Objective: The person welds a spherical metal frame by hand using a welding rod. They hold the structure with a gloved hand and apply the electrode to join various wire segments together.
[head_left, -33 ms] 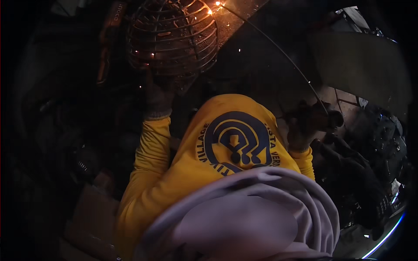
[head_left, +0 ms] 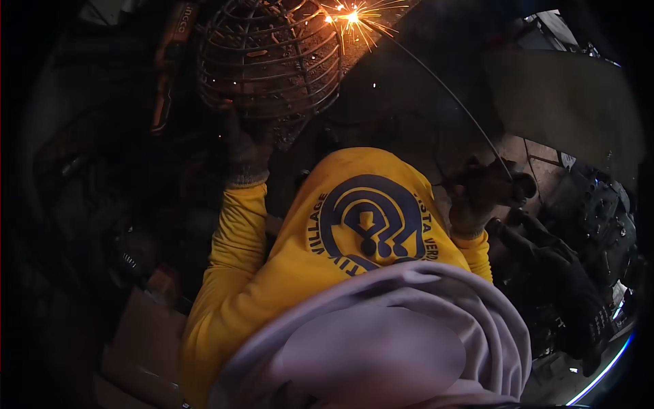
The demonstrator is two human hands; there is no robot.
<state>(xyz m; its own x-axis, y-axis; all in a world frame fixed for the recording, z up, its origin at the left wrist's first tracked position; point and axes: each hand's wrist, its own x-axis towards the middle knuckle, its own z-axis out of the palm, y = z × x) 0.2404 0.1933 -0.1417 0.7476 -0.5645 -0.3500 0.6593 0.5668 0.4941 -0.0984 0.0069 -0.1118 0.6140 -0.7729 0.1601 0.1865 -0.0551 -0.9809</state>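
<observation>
My right hand, in a glove, is closed round a dark welding electrode holder. From it a long thin welding rod runs up and left to a bright spray of sparks beside a round wire cage. The cage is made of curved metal bars and stands at the top of the view. At its near side is my gloved left hand, fingers up against the lower bars and seemingly gripping them. Darkness hides part of those fingers.
An orange and black power tool lies left of the cage. A metal surface with grit on it is lit by the sparks. Cardboard is at lower left. To the right are a grey panel and black gloves or cloth.
The glow at the rod's tip has burst into a wide spray of sparks. The tip has shifted slightly right and down, while both hands stay nearly in place.
</observation>
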